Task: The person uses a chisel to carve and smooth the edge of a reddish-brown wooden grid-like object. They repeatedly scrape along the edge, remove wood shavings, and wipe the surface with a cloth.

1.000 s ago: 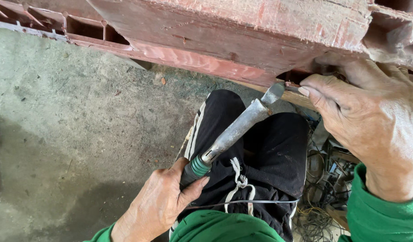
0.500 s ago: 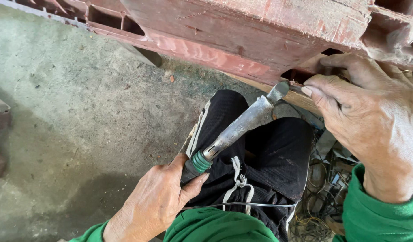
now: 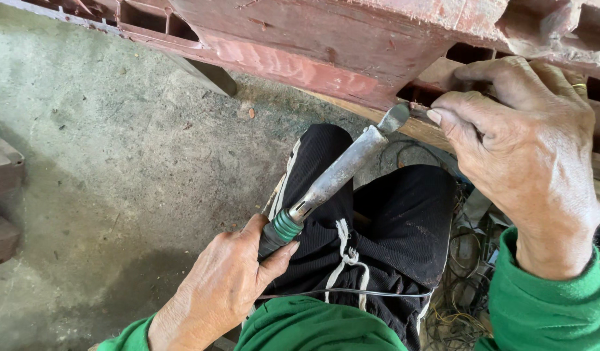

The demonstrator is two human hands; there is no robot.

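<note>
My left hand [image 3: 228, 286] grips the dark handle of a soldering iron [image 3: 339, 172] with a green collar and a long grey metal barrel. The barrel slants up to the right, and its flat tip meets the underside of a worn red-painted frame [image 3: 300, 45]. My right hand [image 3: 527, 156] rests on that frame at the upper right, fingers curled over its edge, thumb tip close to the iron's tip. Whether the fingers pinch something small there is hidden. Green sleeves cover both wrists.
My knees in black trousers [image 3: 378, 227] with a white drawstring sit below the tool. A thin black cord [image 3: 352, 292] crosses my lap. Tangled wires [image 3: 462, 286] lie at the right. Rough concrete floor [image 3: 98, 156] spreads left, with rusty metal blocks [image 3: 0, 195] at the left edge.
The view has shifted slightly right and down, so the metal blocks show at the left edge. The iron's tip stays at the same spot on the frame; both hands hold their places.
</note>
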